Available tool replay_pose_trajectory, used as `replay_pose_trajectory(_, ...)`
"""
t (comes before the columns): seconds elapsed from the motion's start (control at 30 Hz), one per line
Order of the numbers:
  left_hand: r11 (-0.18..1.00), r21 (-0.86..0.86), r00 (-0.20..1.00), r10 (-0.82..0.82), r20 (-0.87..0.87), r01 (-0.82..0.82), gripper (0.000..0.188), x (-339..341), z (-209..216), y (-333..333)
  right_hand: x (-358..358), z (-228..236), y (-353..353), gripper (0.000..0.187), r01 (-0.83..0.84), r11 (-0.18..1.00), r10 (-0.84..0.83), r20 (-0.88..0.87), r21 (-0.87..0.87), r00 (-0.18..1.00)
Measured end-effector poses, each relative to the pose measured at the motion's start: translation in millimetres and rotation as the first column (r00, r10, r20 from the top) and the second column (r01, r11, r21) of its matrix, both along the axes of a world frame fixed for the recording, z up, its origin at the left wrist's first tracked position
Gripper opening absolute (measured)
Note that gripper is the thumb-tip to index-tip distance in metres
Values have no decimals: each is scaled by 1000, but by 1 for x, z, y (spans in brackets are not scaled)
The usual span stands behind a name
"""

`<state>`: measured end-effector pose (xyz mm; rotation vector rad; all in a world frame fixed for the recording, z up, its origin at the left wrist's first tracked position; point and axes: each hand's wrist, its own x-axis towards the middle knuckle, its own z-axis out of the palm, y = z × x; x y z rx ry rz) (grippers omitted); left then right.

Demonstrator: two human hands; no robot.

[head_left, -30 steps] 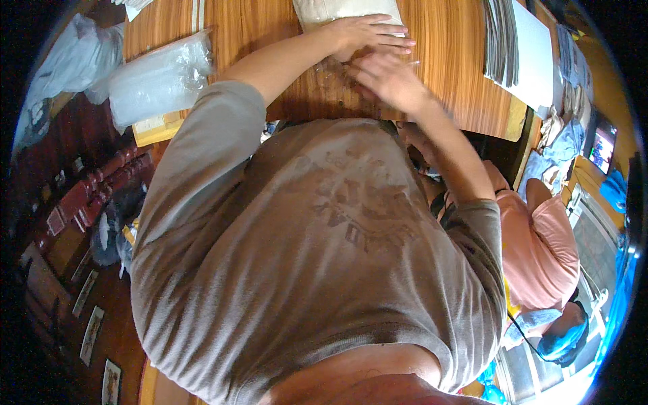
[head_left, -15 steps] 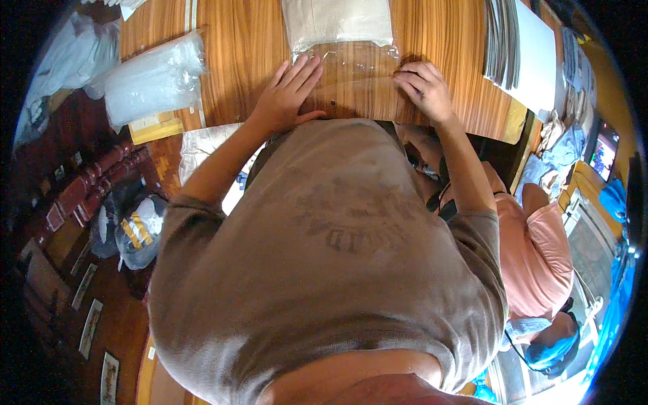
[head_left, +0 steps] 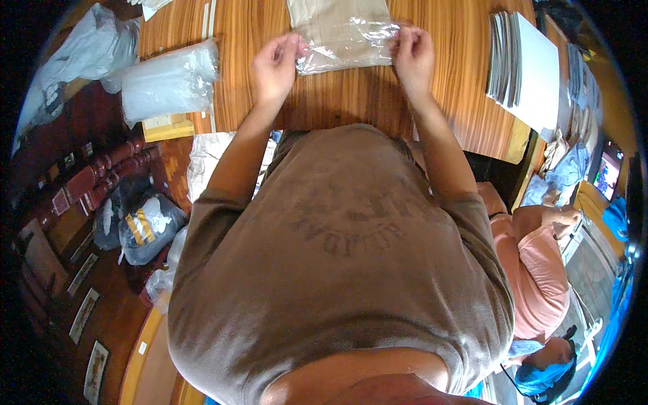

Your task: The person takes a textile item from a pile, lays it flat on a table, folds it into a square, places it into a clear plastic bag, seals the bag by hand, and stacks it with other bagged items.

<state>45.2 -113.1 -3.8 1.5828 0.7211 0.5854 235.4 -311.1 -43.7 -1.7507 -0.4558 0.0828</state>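
Note:
A clear plastic bag (head_left: 344,59) with a folded beige cloth (head_left: 337,9) inside lies on the wooden table (head_left: 344,101) in front of me. Its near end is doubled back over the cloth and shines with creases. At the left corner of that fold, my left hand (head_left: 275,66) is closed in a pinch on the plastic. My right hand (head_left: 414,64) grips the opposite corner the same way, its fingertips partly blurred. The far end of the bag runs out of the picture.
To the left lies a stack of clear plastic bags (head_left: 169,81). A pile of white and grey boards (head_left: 536,71) stands at the table's right edge. A person in a pink shirt (head_left: 540,277) sits to my right. Filled plastic sacks (head_left: 148,233) rest on the floor at left.
My left hand has lifted from lying flat and now pinches the plastic. Both hands have moved away from me, and the bag's near flap has gone from flat to folded over the cloth.

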Motion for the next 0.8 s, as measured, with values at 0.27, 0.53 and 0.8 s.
replay_pose_trajectory(0.27,937,-34,936,347,-56,-349,21,53,-31,-5,8,-4,26,30,30,950,-48,-52,-310,998)
replay_pose_trajectory(0.53,776,544,937,343,62,-320,20,42,-40,-4,1,8,25,28,29,954,-45,-48,-297,998)
replay_pose_trajectory(0.8,771,580,644,309,-700,261,29,61,-10,23,29,-19,33,31,39,870,-34,19,-492,999)
